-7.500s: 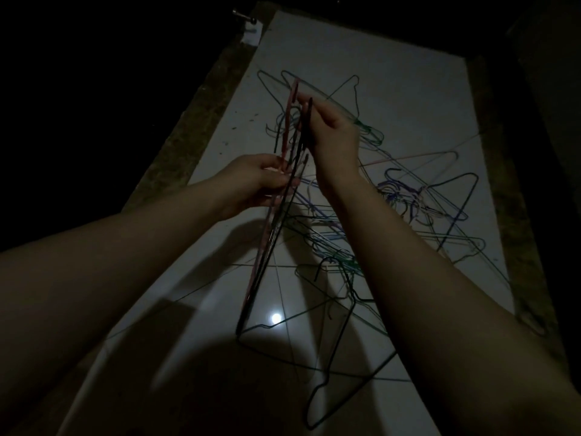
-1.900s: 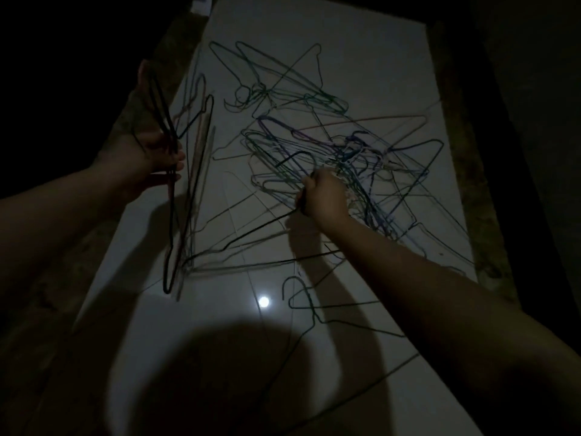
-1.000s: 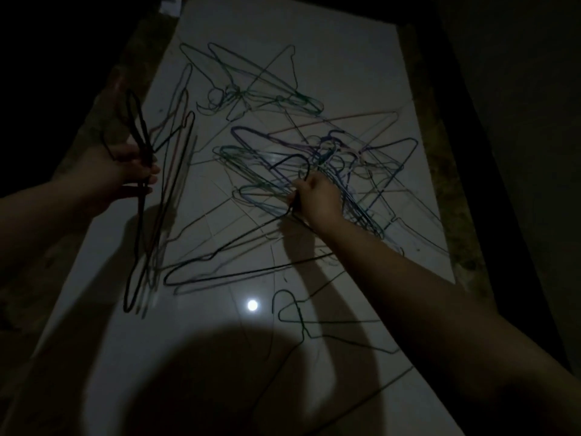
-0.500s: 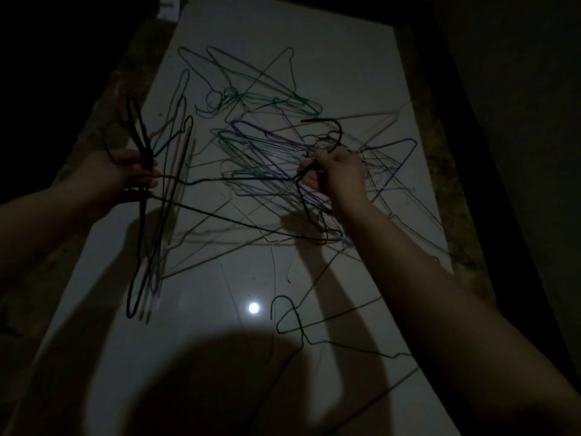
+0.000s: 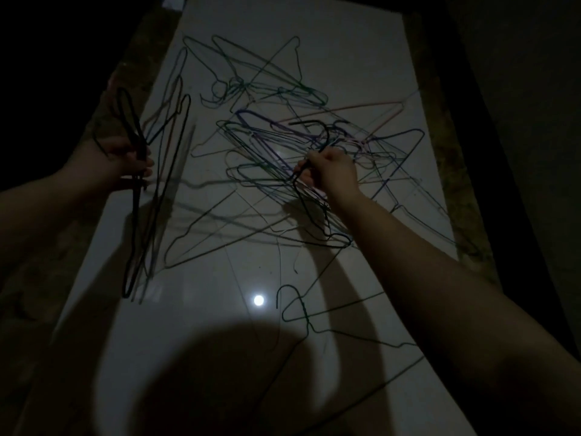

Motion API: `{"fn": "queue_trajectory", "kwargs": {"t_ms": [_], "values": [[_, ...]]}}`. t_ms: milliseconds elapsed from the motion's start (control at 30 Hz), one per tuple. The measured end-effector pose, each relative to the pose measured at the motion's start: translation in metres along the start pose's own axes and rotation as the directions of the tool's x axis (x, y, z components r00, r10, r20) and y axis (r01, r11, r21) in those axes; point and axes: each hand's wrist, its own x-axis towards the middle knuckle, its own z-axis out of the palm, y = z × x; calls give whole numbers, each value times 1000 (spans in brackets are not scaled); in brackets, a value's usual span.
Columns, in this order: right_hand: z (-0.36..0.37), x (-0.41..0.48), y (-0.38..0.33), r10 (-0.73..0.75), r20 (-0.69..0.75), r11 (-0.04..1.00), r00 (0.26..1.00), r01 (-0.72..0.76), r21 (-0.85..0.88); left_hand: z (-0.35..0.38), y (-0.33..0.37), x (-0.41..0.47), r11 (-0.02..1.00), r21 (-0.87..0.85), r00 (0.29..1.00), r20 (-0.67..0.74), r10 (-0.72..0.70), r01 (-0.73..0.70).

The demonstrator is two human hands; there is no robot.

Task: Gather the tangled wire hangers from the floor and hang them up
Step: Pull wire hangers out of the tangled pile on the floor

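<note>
Two hands, both closed on wire. Left hand [image 5: 119, 158]: fingers curled round the necks of a gathered bundle of hangers [image 5: 135, 215], held upright, hooks above the fist, lower ends hanging over the left side of the floor [image 5: 345, 58]. Right hand [image 5: 330, 171]: fist gripping the neck of one black hanger [image 5: 327, 135], hook standing above the knuckles, shoulders trailing down past the wrist and seemingly caught among other wires. Under and beyond the right hand: tangled pile [image 5: 270, 136] of green, blue, purple and pink hangers, spread across the white floor. Nearer, apart from the pile: single green hanger [image 5: 301, 313], lying flat, beside a round light reflection [image 5: 258, 300].

Step in hand, as judged: freeing the black hanger from the pile. Best done by a slow lift with a slight turn, to slip the shoulders clear of crossing wires; no hard tug, likely to drag the pile along or bend the wire. Afterwards, hook matched to the bundle's hooks, all facing one way. Hanging place: not in view.
</note>
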Motion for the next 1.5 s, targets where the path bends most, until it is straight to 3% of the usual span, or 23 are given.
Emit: {"fn": "queue_trajectory", "kwargs": {"t_ms": [133, 300, 433, 767, 933, 1100, 1233, 1300, 1500], "values": [[-12, 9, -1, 5, -78, 996, 997, 2, 93, -10, -5, 3, 1000, 2, 998, -64, -11, 11], [-4, 11, 7, -31, -103, 999, 994, 33, 23, -16, -9, 5, 998, -23, 995, -80, -55, 53], [14, 11, 19, -82, -61, 991, 995, 75, -113, -7, -4, 2, 999, -35, 998, -57, -41, 39], [17, 7, 31, -140, 100, 968, 985, 157, -195, 9, -5, 1, 999, 12, 999, -14, -51, 51], [9, 1, 41, -97, 276, 929, 956, 186, -319, 9, -6, 3, 999, 3, 999, -18, -52, 52], [0, -2, 80, 47, 431, 794, 901, 228, -563, 13, -10, 6, 997, 12, 997, -18, -74, 75], [-32, 5, 101, 93, 378, 467, 921, 295, -834, 12, -11, 7, 998, 12, 998, -11, -62, 62], [-51, 2, 111, 63, 326, 368, 943, 281, -886, 9, -11, 7, 999, 19, 999, -18, -45, 45], [-62, -10, 124, 23, 322, 207, 946, 311, -928, 10, -12, 6, 999, 10, 999, -25, -46, 46]]}}
